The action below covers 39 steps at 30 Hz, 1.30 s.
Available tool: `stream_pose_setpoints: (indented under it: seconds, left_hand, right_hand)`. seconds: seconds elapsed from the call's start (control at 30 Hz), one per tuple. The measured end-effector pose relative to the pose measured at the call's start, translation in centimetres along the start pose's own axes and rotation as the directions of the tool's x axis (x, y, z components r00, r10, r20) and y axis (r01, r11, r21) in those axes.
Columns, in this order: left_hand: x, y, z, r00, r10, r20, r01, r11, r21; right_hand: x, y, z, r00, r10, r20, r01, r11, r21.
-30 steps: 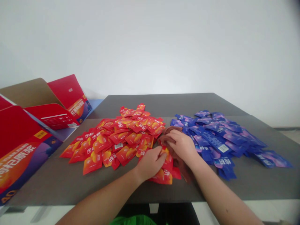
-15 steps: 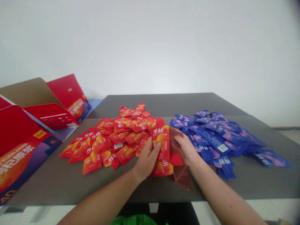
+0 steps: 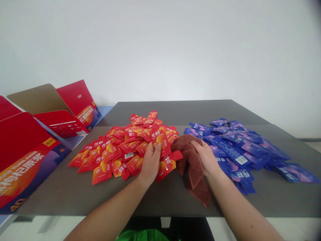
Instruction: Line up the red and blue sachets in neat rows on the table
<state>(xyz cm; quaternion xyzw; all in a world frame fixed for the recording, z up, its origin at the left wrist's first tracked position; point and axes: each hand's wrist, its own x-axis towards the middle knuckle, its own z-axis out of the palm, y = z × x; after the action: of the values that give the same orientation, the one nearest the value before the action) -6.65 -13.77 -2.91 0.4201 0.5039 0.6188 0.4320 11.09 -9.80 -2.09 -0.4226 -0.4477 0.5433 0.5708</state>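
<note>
Your left hand (image 3: 150,164) is curled down on the red sachets (image 3: 127,152) at the edge of their pile; can't tell if it's gripping one. Your right hand (image 3: 204,157) rests open on a crumpled brown towel (image 3: 193,167), just beside it. Blue sachets (image 3: 240,150) are heaped right, on a grey table (image 3: 175,112). Open red cartons (image 3: 22,150) sit left, white wall (image 3: 160,50) behind.

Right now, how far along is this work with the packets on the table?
Done so far: the red sachets and blue sachets lie in separate heaps. In hand: the left hand presses on the red sachets, and the right hand rests on a brown towel. Left: both heaps lie loose beside the open red carton.
</note>
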Motion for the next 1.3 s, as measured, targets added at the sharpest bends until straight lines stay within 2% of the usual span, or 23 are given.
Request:
stream_pose_setpoints:
  seconds: [0.1, 0.17, 0.23, 0.3, 0.43, 0.5, 0.57, 0.7, 0.87, 1.07, 1.13, 1.3]
  left_hand:
    - [1.2, 0.3, -0.5, 0.986, -0.029, -0.164, 0.018, 0.998, -0.067]
    - [2.1, 0.8, -0.8, 0.967, -0.184, -0.175, 0.143, 0.964, -0.223]
    - [2.7, 1.4, -1.0, 0.925, -0.377, -0.035, 0.338, 0.863, -0.376]
    - [2.9, 1.9, -1.1, 0.867, -0.481, 0.132, 0.483, 0.743, -0.464]
    - [2.3, 2.2, -0.8, 0.817, -0.495, 0.295, 0.563, 0.574, -0.594]
    - [1.9, 2.0, -0.6, 0.790, -0.494, 0.363, 0.603, 0.523, -0.602]
    - [1.6, 1.5, -0.3, 0.760, -0.536, 0.368, 0.640, 0.520, -0.565]
    - [1.3, 0.6, 0.2, 0.705, -0.644, 0.296, 0.699, 0.561, -0.443]
    - [0.5, 0.0, 0.0, 0.706, -0.576, 0.411, 0.704, 0.634, -0.321]
    - [0.0, 0.1, -0.1, 0.620, -0.635, 0.460, 0.777, 0.578, -0.249]
    - [0.2, 0.3, 0.1, 0.633, -0.648, 0.423, 0.773, 0.561, -0.297]
    - [1.0, 0.6, 0.6, 0.768, -0.610, 0.196, 0.606, 0.594, -0.528]
  right_hand:
    - [0.1, 0.1, -0.1, 1.000, 0.013, -0.028, -0.013, 1.000, 0.012]
    - [-0.1, 0.1, 0.1, 1.000, 0.027, -0.008, -0.027, 0.999, 0.021]
    - [-0.2, 0.2, 0.4, 0.999, 0.040, 0.021, -0.041, 0.999, 0.030]
    - [-0.4, 0.1, 0.7, 0.998, 0.052, 0.037, -0.054, 0.998, 0.032]
    - [-0.5, 0.0, 0.9, 0.999, 0.049, 0.022, -0.049, 0.999, 0.001]
    - [-0.4, 0.1, 0.9, 0.999, 0.039, 0.010, -0.039, 0.999, -0.011]
    - [-0.4, 0.2, 0.9, 0.999, 0.039, 0.013, -0.039, 0.999, -0.008]
    - [-0.2, 0.7, 0.8, 0.999, 0.038, 0.021, -0.038, 0.999, -0.017]
    - [0.1, 1.3, 0.4, 0.996, 0.085, 0.001, -0.085, 0.994, 0.068]
    - [0.4, 1.3, 0.0, 0.992, 0.090, -0.086, -0.079, 0.988, 0.131]
    - [0.4, 1.1, 0.0, 0.991, 0.089, -0.104, -0.074, 0.987, 0.140]
    - [0.4, 1.0, 0.1, 0.990, 0.092, -0.108, -0.075, 0.986, 0.150]
